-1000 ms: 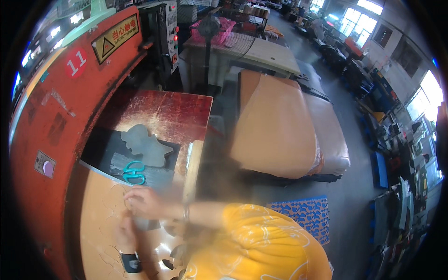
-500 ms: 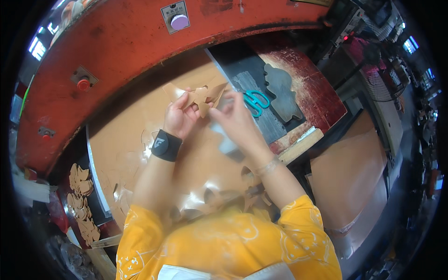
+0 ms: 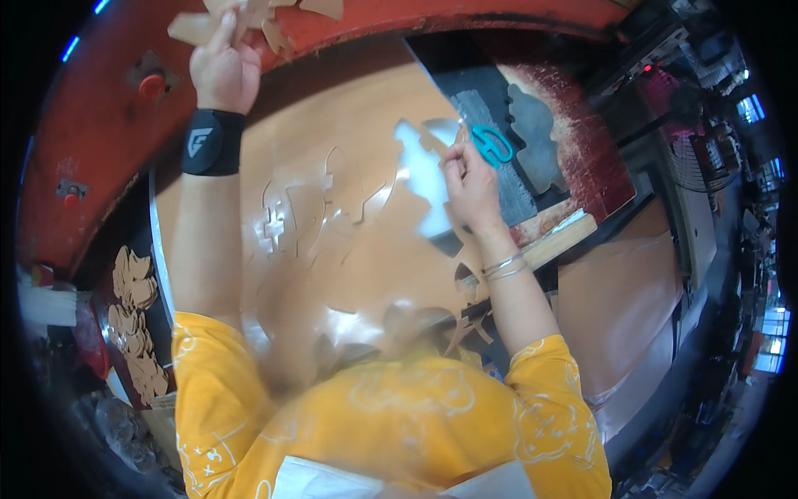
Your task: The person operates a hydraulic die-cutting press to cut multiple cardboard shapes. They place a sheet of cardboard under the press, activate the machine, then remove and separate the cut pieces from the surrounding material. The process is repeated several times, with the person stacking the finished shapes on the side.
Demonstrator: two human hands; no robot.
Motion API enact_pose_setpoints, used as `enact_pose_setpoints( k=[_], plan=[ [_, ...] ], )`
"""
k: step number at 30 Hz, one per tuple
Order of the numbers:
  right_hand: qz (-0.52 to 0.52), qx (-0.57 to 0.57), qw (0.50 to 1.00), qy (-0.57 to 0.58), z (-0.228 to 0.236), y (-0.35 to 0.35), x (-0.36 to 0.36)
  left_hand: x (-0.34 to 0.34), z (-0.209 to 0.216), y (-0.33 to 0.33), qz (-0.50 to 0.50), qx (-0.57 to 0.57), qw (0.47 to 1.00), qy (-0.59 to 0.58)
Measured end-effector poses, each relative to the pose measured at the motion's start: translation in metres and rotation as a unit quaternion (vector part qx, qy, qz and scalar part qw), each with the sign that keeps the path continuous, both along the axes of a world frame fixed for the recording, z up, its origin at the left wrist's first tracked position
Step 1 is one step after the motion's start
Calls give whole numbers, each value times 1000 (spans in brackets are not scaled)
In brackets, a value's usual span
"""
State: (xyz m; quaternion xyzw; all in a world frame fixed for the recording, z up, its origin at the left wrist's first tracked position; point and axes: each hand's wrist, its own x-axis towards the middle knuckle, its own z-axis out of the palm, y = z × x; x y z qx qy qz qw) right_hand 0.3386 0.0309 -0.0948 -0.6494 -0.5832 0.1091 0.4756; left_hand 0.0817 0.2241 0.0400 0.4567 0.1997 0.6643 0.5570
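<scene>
My left hand (image 3: 224, 75) is raised at the upper left, in front of the orange machine beam. Its fingers are closed on several flat tan cut-out pieces (image 3: 195, 29), which fan out past the top of the view. My right hand (image 3: 474, 190) is at the right side of the large tan sheet (image 3: 332, 108), thumb and fingers pinched at the sheet's edge by a cut-out gap (image 3: 424, 179) showing white. Beside those fingers lie teal-handled scissors (image 3: 494, 145). Cut outlines and more gaps mark the sheet. A grey, wavy-edged flat shape (image 3: 536, 137) lies beyond the scissors.
The orange machine beam (image 3: 349, 25) spans the far side, with a red button (image 3: 152, 86) on it. Stacks of tan cut pieces (image 3: 133, 333) stand at the left. Another tan sheet (image 3: 619, 299) lies low at the right, past a wooden strip (image 3: 561, 241).
My left hand has moved up and left with the tan pieces, away from my right hand. My right hand has moved right, to the sheet's edge by the scissors.
</scene>
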Motion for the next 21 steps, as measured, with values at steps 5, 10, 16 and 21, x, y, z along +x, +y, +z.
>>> enact_pose_setpoints(
  k=[5,10,16,21],
  plan=[
    [0,-8,1000,3,1,2,2,-1,-38,-94,-15,331,814,478],
    [-8,-12,1000,-7,1,1,1,-7,-112,-192,-218,330,684,613],
    [-16,-28,999,-21,3,-1,-1,-3,-112,-202,-201,384,581,689],
    [-8,-55,998,7,5,-3,-2,2,-100,-204,-180,438,539,697]
  ],
)
